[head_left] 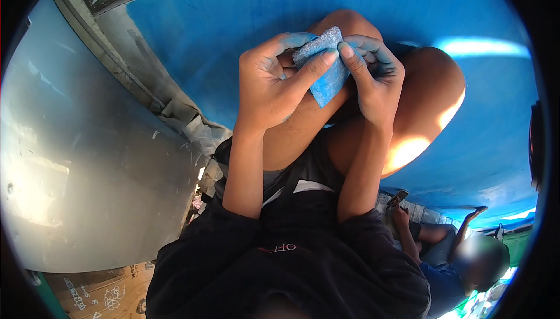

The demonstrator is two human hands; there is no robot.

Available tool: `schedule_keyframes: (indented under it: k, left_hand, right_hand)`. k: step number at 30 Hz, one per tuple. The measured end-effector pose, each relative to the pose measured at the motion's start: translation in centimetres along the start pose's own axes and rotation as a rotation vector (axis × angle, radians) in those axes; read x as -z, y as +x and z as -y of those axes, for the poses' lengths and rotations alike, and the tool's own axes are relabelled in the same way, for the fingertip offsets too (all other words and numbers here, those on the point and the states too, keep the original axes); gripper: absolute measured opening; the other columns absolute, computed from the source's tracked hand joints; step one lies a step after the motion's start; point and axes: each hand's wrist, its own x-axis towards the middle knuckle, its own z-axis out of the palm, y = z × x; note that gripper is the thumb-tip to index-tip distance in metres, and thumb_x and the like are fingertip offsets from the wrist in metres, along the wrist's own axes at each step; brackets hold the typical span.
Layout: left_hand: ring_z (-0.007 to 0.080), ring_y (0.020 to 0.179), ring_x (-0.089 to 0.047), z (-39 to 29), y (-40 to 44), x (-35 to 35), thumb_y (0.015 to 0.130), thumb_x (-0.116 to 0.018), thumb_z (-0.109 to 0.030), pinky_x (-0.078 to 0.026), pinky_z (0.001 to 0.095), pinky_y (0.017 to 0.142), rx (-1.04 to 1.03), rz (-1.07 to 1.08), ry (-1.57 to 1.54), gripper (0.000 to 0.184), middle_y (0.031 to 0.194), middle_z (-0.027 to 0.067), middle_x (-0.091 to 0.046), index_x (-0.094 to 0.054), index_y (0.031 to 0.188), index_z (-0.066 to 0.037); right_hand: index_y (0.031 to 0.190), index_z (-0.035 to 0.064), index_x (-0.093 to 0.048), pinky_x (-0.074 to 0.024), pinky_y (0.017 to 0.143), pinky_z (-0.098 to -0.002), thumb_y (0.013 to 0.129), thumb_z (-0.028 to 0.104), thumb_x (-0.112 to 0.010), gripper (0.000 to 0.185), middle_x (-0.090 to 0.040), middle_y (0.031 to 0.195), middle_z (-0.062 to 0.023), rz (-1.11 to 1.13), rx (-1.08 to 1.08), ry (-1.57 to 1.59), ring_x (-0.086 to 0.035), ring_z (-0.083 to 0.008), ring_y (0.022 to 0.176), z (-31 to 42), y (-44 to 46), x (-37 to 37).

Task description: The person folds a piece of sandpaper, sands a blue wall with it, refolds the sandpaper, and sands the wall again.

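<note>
A small folded piece of sandpaper (329, 82), coated with blue dust, is held up between both hands above my bent knees. My left hand (280, 77) pinches its left side, thumb on the near face. On the upper right edge, my right hand (373, 74) grips it with thumb and curled fingers. Blue dust covers the fingertips of both hands. Part of the fingers behind the sheet is hidden. Just beyond the hands and knees is a broad, smooth blue surface (233, 4).
A large curved grey metal panel (99, 144) fills the left side. Below it lies marked brown cardboard (105, 290). Another person (437, 260) sits at the lower right, one hand against the blue surface and the other near a dark phone-like object (400, 196).
</note>
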Motion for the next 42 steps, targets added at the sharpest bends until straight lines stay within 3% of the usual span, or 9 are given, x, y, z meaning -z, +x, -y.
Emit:
schedule_keyframes:
  k: [4,18,21,24,29,31,37,42]
  left_hand:
    - [0.0118,0.085,-0.067,-0.5,-0.1,-0.1,0.088,-0.078,-0.003,-0.057,0.0259,0.075,0.051,0.014,0.006,0.022,0.094,0.0109,-0.072,-0.069,0.104,0.009]
    - [0.0109,0.084,-0.066,-0.7,0.0,-0.6,0.088,-0.078,-0.003,-0.056,0.0251,0.074,0.031,0.003,0.042,0.023,0.094,0.01,-0.072,-0.068,0.106,0.009]
    - [0.0104,0.084,-0.065,-0.7,0.0,-0.7,0.088,-0.077,-0.002,-0.054,0.0246,0.074,0.011,-0.016,0.024,0.023,0.095,0.0095,-0.071,-0.068,0.106,0.009]
    - [0.0094,0.084,-0.065,-0.2,0.1,-0.3,0.088,-0.077,-0.003,-0.055,0.0231,0.071,-0.02,-0.037,0.017,0.022,0.094,0.0089,-0.071,-0.069,0.105,0.008]
    - [0.0076,0.08,-0.064,0.1,0.2,-0.4,0.089,-0.076,-0.003,-0.053,0.0207,0.064,-0.039,-0.063,0.01,0.02,0.093,0.0081,-0.071,-0.069,0.106,0.007]
    - [0.0107,0.087,-0.065,-0.1,0.0,-0.5,0.091,-0.074,-0.002,-0.053,0.0238,0.078,0.031,-0.061,-0.025,0.024,0.097,0.0096,-0.072,-0.066,0.111,0.008]
    - [0.013,0.094,-0.068,-0.3,-0.1,-0.5,0.092,-0.072,-0.001,-0.055,0.0255,0.084,0.076,-0.07,-0.033,0.023,0.103,0.0134,-0.073,-0.065,0.113,0.008]
    - [0.0138,0.093,-0.068,-0.2,-0.2,-1.3,0.093,-0.071,0.001,-0.056,0.0253,0.083,0.009,-0.079,-0.048,0.022,0.102,0.0145,-0.073,-0.064,0.112,0.009]
  right_hand:
    - [0.103,-0.0065,-0.072,-0.0508,0.071,-0.0198,0.091,0.005,-0.075,0.017,-0.073,0.088,-0.0057,0.002,0.02,-0.086,-0.064,-0.0063,0.08,-0.1,0.0,0.4]
    - [0.1,-0.0037,-0.071,-0.0525,0.077,-0.0235,0.093,0.008,-0.073,0.014,-0.074,0.092,-0.0083,-0.138,0.159,-0.201,-0.066,-0.0103,0.084,-1.0,0.1,-0.8]
    - [0.098,-0.0029,-0.071,-0.0545,0.075,-0.0254,0.091,0.004,-0.073,0.01,-0.074,0.089,-0.0107,-0.202,0.258,-0.369,-0.069,-0.013,0.082,-1.4,0.0,-1.9]
    - [0.093,-0.0023,-0.069,-0.0572,0.073,-0.0289,0.085,-0.006,-0.071,0.009,-0.074,0.088,-0.0144,-0.351,0.558,-0.409,-0.073,-0.0215,0.079,-3.1,0.2,-3.2]
    - [0.092,-0.0024,-0.069,-0.0574,0.074,-0.0289,0.084,-0.007,-0.071,0.009,-0.075,0.089,-0.0139,-0.395,0.582,-0.432,-0.073,-0.0217,0.08,-3.5,0.2,-3.6]
    - [0.092,-0.0024,-0.069,-0.0575,0.075,-0.029,0.084,-0.007,-0.071,0.009,-0.075,0.088,-0.0138,-0.412,0.599,-0.44,-0.073,-0.0215,0.081,-3.7,0.1,-3.6]
    - [0.094,-0.0028,-0.07,-0.0577,0.075,-0.0289,0.086,-0.005,-0.071,0.009,-0.075,0.087,-0.0132,-0.422,0.57,-0.409,-0.073,-0.0199,0.08,-3.7,0.0,-3.6]
    - [0.094,-0.0033,-0.069,-0.0557,0.074,-0.0265,0.093,0.002,-0.069,0.006,-0.074,0.085,-0.0088,-0.434,0.353,-0.289,-0.069,-0.0134,0.079,-2.5,-0.4,-3.7]
